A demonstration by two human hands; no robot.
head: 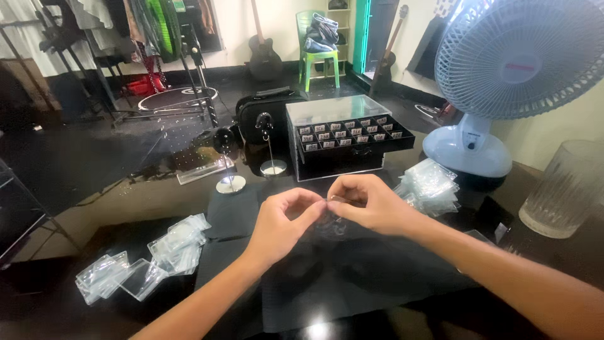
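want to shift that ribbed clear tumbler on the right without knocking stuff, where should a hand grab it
Grip the ribbed clear tumbler around its lower-middle wall, coming in from the right hand's side, probably low across the black table. It stands upright and widens toward the rim, so a wrap around the narrower lower part looks steadier. The fan crowds its far left side; the ribs should help grip.

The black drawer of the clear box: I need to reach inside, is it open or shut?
Open: the black drawer sticks out from the clear box, its rows of small compartments exposed.

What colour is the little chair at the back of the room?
Bright green: the plastic chair shows best in the head view, with dark bags piled on its seat.
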